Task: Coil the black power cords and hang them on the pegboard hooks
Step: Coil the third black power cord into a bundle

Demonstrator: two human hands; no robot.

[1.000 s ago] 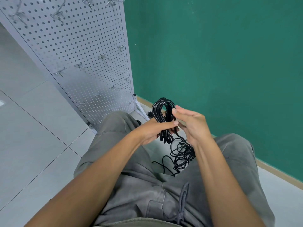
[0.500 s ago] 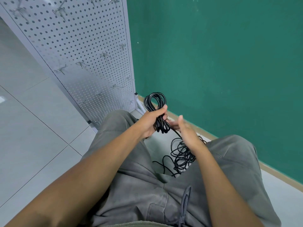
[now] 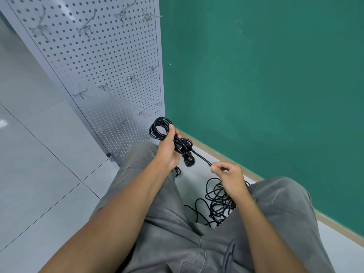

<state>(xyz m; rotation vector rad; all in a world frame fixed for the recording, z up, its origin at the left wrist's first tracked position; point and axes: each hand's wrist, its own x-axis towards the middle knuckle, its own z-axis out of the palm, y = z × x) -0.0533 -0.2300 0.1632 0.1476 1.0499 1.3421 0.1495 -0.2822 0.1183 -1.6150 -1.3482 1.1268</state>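
Head camera shows the left hand (image 3: 168, 149) in the middle of the frame, fingers curled tight around a coiled black power cord (image 3: 160, 128) whose loop sticks up toward the pegboard (image 3: 102, 62). Lower right of it, the right hand (image 3: 228, 174) pinches the cord's loose tail, which runs straight and slanted between both hands. More tangled cords (image 3: 218, 201) lie on the floor below, and the nearest hooks (image 3: 144, 113) sit just above the loop, closer to the left hand.

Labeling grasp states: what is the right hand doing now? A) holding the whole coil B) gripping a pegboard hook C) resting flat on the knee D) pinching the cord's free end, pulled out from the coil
D: the right hand pinches the free end of the black power cord, stretched away from the coil that the left hand grips.
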